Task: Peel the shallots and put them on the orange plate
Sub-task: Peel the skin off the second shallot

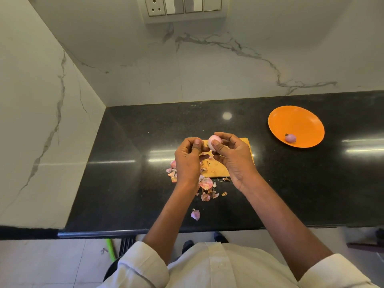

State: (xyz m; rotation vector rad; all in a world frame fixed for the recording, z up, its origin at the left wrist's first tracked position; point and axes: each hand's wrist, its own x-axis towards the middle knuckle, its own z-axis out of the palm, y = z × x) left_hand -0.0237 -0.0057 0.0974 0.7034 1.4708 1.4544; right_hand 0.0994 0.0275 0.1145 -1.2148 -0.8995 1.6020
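My right hand (pixel 230 154) pinches a pale pink shallot (pixel 212 140) between thumb and fingers, above a small wooden cutting board (pixel 216 169). My left hand (pixel 190 156) is just left of it with fingers curled and thumb tucked against them; whether it pinches a bit of skin I cannot tell. An orange plate (pixel 299 121) sits on the black counter to the right, with one peeled purple shallot (pixel 290 138) near its front rim.
Loose pink and brown shallot skins (pixel 205 183) lie scattered on the black counter (pixel 124 173) beside and in front of the board, one piece (pixel 195 214) nearer the front edge. Marble walls close the left and back. A switch panel (pixel 182 7) is on the back wall.
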